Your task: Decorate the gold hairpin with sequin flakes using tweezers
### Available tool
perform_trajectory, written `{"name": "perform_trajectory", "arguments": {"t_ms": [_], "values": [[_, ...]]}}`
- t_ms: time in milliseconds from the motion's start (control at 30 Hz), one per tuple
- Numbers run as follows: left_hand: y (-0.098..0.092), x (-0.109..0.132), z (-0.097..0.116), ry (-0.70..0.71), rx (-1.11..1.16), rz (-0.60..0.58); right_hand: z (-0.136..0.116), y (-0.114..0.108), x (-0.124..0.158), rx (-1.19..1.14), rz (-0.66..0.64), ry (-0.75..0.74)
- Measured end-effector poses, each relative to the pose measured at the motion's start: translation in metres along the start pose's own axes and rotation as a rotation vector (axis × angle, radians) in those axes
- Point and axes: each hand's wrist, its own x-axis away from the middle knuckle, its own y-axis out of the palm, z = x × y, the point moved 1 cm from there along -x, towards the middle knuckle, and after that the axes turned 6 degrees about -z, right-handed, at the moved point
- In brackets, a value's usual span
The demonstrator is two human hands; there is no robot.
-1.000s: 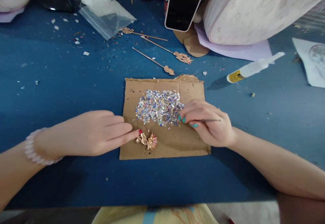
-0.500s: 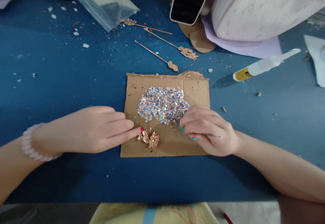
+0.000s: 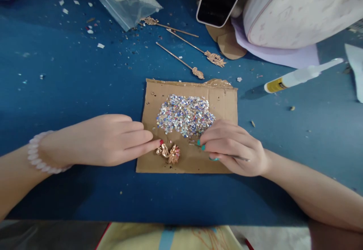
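A gold-coloured hairpin ornament with a flower-like head and pinkish bits lies at the front of a cardboard sheet. My left hand reaches in from the left, its red-nailed index fingertip against the ornament's left end; the thumb is hidden beneath. My right hand, with teal nails, is closed around thin metal tweezers. Their tips point left, a short gap from the ornament. Whether they pinch anything is too small to tell. Just behind spreads a heap of shiny blue, white and silvery flakes.
Behind the cardboard lie several gold hairpins and a clear plastic bag. A phone leans near a pale rounded bag. To the right is a glue bottle. Flakes and crumbs dot the blue table.
My right hand has shifted slightly left over the cardboard, bringing the tweezer tips nearer the ornament. My left hand stays at the ornament. The whole view has shifted a little.
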Motion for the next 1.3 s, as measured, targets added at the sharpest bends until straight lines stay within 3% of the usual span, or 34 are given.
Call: {"name": "perform_trajectory", "arguments": {"t_ms": [433, 967, 1300], "values": [[0.0015, -0.0018, -0.0011, 0.022, -0.038, 0.010, -0.0016, 0.0024, -0.0028, -0.056, 0.004, 0.095], [-0.0008, -0.0033, -0.0003, 0.011, -0.050, 0.014, -0.0097, 0.0039, -0.0020, 0.146, -0.025, -0.049], [-0.0012, -0.0051, -0.0002, 0.020, -0.064, 0.026, -0.0057, 0.0067, -0.0024, 0.077, 0.044, -0.019]]}}
